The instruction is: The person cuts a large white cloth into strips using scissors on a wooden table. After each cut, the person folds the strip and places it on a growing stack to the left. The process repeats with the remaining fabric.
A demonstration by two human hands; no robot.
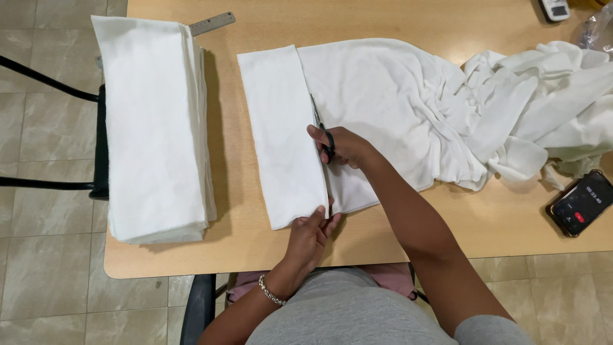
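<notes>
**Scissors partway through white cloth**

Scissors (321, 131) sit in the right hand (341, 145), fingers curled closed through the dark handles, blades pointing away from the person along the edge of a folded white strip (281, 134). That strip lies flat on the wooden table (268, 252), touching the long white cloth (408, 108) that bunches into a heap toward the far right. The left hand (311, 235) pinches the near corner of the strip, thumb and fingers closed on the fabric at the cut line; a beaded bracelet (271, 292) circles its wrist. How far the blades are parted is hard to tell from the head view. Left of the strip, well apart, rests a tall stack of cut white pieces (153, 128) with a metal ruler (212, 23) poking out behind it. A phone (582, 203) lies near the table's right edge.
</notes>
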